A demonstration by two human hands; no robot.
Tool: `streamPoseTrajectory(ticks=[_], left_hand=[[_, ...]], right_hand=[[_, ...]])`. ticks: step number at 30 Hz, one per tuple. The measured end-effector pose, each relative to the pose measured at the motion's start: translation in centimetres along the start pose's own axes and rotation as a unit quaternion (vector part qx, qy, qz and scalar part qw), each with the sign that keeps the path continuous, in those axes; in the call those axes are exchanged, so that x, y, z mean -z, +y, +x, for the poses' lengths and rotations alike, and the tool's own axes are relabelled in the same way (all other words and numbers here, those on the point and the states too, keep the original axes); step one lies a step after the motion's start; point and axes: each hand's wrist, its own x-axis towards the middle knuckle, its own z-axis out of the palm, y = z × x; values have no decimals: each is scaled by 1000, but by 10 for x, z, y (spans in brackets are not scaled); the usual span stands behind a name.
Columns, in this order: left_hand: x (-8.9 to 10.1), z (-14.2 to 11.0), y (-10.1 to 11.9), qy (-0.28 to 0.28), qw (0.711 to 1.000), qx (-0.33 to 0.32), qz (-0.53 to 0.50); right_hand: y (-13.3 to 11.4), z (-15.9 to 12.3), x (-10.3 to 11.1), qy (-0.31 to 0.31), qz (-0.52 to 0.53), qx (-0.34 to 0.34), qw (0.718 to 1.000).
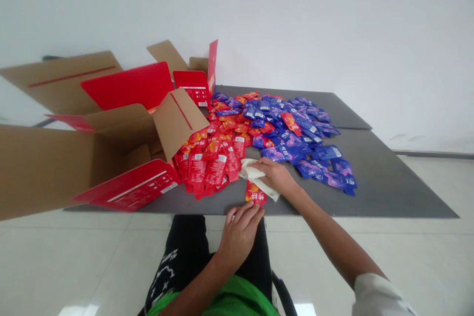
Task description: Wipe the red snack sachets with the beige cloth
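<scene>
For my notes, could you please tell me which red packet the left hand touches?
The lone red packet between the left hand and the white cloth; the other red packets lie heaped.

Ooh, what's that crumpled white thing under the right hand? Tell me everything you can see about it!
The crumpled white thing looks thin and soft, like cloth or tissue; I can't tell which. It's slightly creamy and bunched in folds under the right hand, which hides part of it. One loose end points toward the near edge of the gray table. It partly covers a red-and-orange packet.
</scene>
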Motion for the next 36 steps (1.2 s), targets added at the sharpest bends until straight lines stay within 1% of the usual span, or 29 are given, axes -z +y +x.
streamPoseTrajectory(ticks=[2, 3, 6, 8, 10, 11, 13, 16, 18, 19, 21, 22, 24, 26, 27, 29, 33, 34, 36], left_hand=[[1, 0, 0, -6, 1000, 3, -2], [1, 1, -1, -7, 1000, 2, -5], [3, 1, -2, 1, 1000, -6, -16], [3, 0, -2, 10, 1000, -7, -23], [3, 0, -3, 11, 1000, -3, -23], [3, 0, -3, 9, 1000, -1, -22], [3, 1, -3, 8, 1000, -3, -22], [4, 2, -2, 13, 1000, -1, -26], [4, 3, -2, 15, 999, 2, -29], [4, 3, -2, 17, 999, 2, -31], [4, 3, -2, 21, 999, -1, -38], [4, 2, -2, 20, 999, -1, -40], [4, 1, -2, 15, 999, 6, -42], [4, 1, -2, 11, 999, 15, -45], [4, 1, -2, 13, 999, 15, -48], [5, 3, -2, 23, 998, 10, -56], [5, 6, -1, 33, 997, 16, -66], [4, 6, -1, 34, 997, 19, -69], [3, 6, -1, 36, 996, 21, -73]], right_hand=[[5, 4, 6, 16, -24, -10, 1000], [3, 1, 8, 26, -25, -11, 999], [-13, -21, 9, 38, 15, 9, 999], [-26, -39, 5, 10, 56, 41, 998], [-32, -48, 0, -24, 81, 67, 994], [-31, -47, -3, -33, 86, 69, 993], [-20, -36, -5, -32, 73, 48, 996], [4, -11, 1, -2, 11, -12, 1000], [13, -3, 8, 17, -24, -37, 999], [12, -4, 10, 27, -29, -38, 998], [2, -16, 13, 33, -7, -19, 999], [-6, -25, 13, 24, 14, -3, 1000], [-23, -42, 9, -11, 59, 36, 998], [-31, -50, 3, -44, 88, 57, 994], [-31, -49, 1, -47, 92, 56, 993], [-21, -37, -2, -35, 81, 36, 995], [6, -6, 5, 5, 1, -22, 1000], [8, -5, 8, 16, -9, -28, 999], [2, -12, 13, 27, 7, -18, 999]])
